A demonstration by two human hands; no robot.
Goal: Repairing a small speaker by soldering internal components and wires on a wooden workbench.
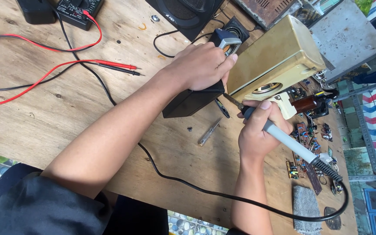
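My left hand [201, 65] grips the top of a small black speaker box [188, 102] lying on the wooden table [44, 117]. My right hand [257, 130] holds a grey-handled soldering iron [283, 139], its tip pointing at the gap between the black box and a beige speaker cabinet [279, 56]. The iron's black cord [223, 193] loops across the table's near edge. A small clear-handled screwdriver [208, 132] lies just below the black box, beside a tiny black screw [189, 129].
Red and black multimeter probes [118, 66] with leads lie at the left, the meter [78, 11] at the top. Another black speaker [183, 15] and a grey metal case [349, 37] sit at the back. Several circuit boards [305, 135] and a grey sponge [306, 209] lie at right.
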